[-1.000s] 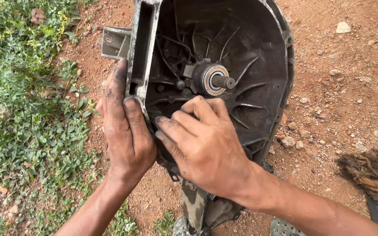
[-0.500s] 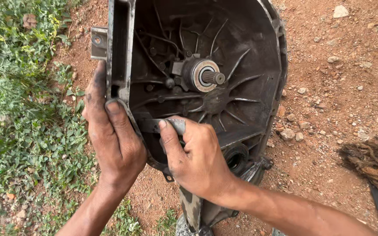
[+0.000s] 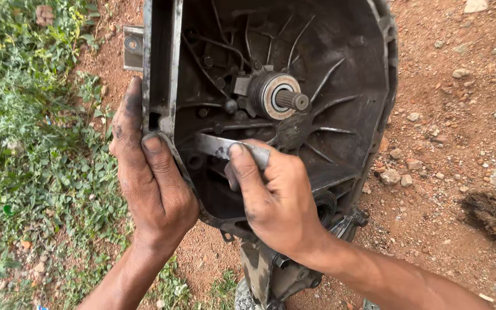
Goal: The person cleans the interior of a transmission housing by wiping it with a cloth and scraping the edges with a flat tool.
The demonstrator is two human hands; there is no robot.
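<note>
One flat metal bar (image 3: 225, 147) lies almost level at frame centre, pointing left, gripped by the right hand (image 3: 276, 201) inside the dark housing (image 3: 351, 115). Above, the shaft (image 3: 291, 100) sticks out. Left hand (image 3: 150, 178) clasps the housing's left edge; grass (image 3: 30, 143) at left.

Views: one, head-worn. Position: above and just behind the person's forearms, close in. Facing: steeply down and forward, into the open face of a dark metal bell housing (image 3: 294, 115), which fills the upper middle. Framing: left hand (image 3: 150, 172) and right hand (image 3: 276, 201) central; grass along the left edge, red gravel ground (image 3: 454, 143) right.
</note>
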